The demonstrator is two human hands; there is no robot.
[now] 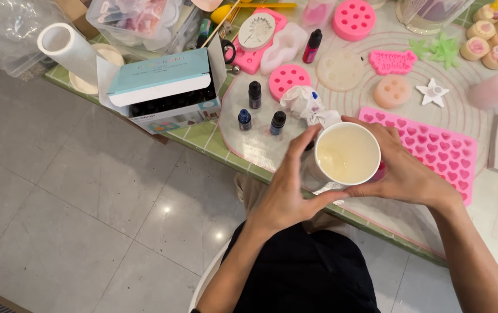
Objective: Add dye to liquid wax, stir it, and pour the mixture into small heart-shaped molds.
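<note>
A white paper cup (347, 153) with pale yellowish liquid inside is held above the table's near edge. My right hand (405, 171) wraps around its right side and grips it. My left hand (286, 191) is at the cup's left side with fingers spread, the fingertips blurred near the rim; whether it grips the cup I cannot tell. Three small dark dropper bottles (255, 94) (244, 119) (278, 122) stand on the mat just left of the cup. A crumpled white tissue (304, 103) lies behind the cup.
A pink heart-cavity silicone mould (434, 145) lies right of the cup on a translucent round mat (243, 139). Round pink moulds (289, 80) (354, 19), an open box of bottles (168, 93), a paper roll (66, 46) and small decorated candles (489, 35) crowd the green-tiled table. Grey floor tiles (86, 203) lie at left.
</note>
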